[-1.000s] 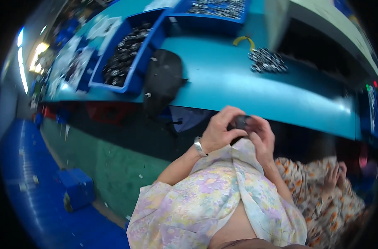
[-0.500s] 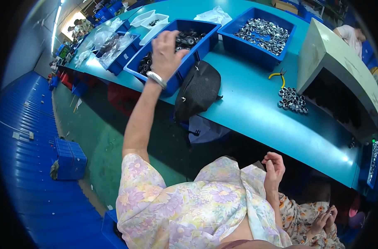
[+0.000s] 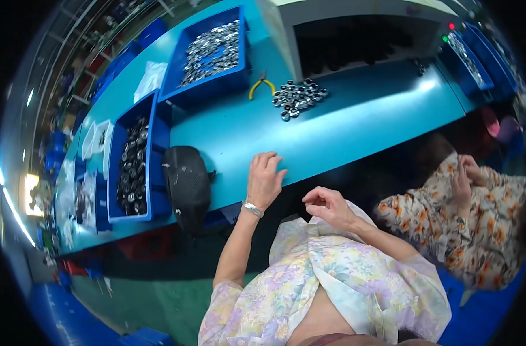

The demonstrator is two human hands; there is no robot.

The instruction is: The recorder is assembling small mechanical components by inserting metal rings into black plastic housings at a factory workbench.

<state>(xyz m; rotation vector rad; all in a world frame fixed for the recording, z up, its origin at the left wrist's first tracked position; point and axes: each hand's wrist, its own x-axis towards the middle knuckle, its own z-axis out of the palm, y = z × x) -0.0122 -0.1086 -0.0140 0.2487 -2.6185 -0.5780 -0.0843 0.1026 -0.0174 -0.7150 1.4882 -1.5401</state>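
Above the front edge of the turquoise table [image 3: 228,147], my left hand [image 3: 265,181] hovers with bent fingers and the thumb apart; no object shows in it. My right hand [image 3: 330,209] is close by on the right, in front of my shirt, its fingers loosely curved with a gap to the thumb, and nothing visible between them. A black mesh bag [image 3: 186,187] hangs over the table edge left of my left hand. Beyond it, black round parts [image 3: 132,167] fill a long blue bin [image 3: 152,190]. Small shiny metal parts [image 3: 297,98] lie in a loose pile farther back.
Yellow-handled pliers [image 3: 262,87] lie beside the pile. Another blue bin [image 3: 243,52] holds many shiny parts. A pale box-like housing [image 3: 283,34] with a dark opening stands at the back. On the right sits another person in a flowered garment [image 3: 442,222], hands close together.
My left hand has come away from the bin of black parts to the table's front edge. My right hand has risen toward it. The view has swung rightward.
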